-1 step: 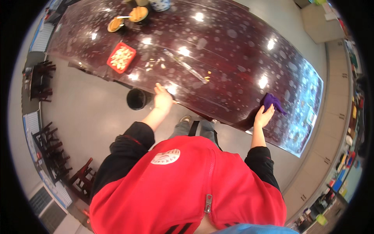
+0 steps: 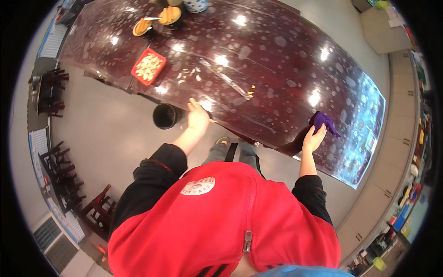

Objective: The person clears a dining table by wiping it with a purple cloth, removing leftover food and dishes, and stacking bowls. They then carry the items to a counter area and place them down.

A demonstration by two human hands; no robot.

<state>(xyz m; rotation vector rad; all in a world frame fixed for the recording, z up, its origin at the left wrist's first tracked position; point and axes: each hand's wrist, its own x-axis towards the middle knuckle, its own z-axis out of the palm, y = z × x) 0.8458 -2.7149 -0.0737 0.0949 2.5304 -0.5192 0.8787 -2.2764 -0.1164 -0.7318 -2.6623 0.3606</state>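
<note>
At the right part of the dark red table [image 2: 272, 69], my right hand [image 2: 314, 138] holds a purple cloth [image 2: 325, 123] down against the surface, its fingers over the near side of the cloth. My left hand [image 2: 198, 116] is at the table's near edge with fingers stretched out and nothing in them. Beyond it lie several small pale scraps [image 2: 189, 74]. A long, thin, clear strip [image 2: 227, 79] slants across the middle, with small orange-yellow bits [image 2: 251, 93] by its near end.
A red tray [image 2: 159, 76] of pale pieces stands left of the scraps. Farther back are two dark containers with tan tops [image 2: 170, 15] and a blue-and-white container [image 2: 195, 4]. A black bin [image 2: 164, 116] stands on the floor beside the table; dark wooden stools [image 2: 61, 173] are at the left.
</note>
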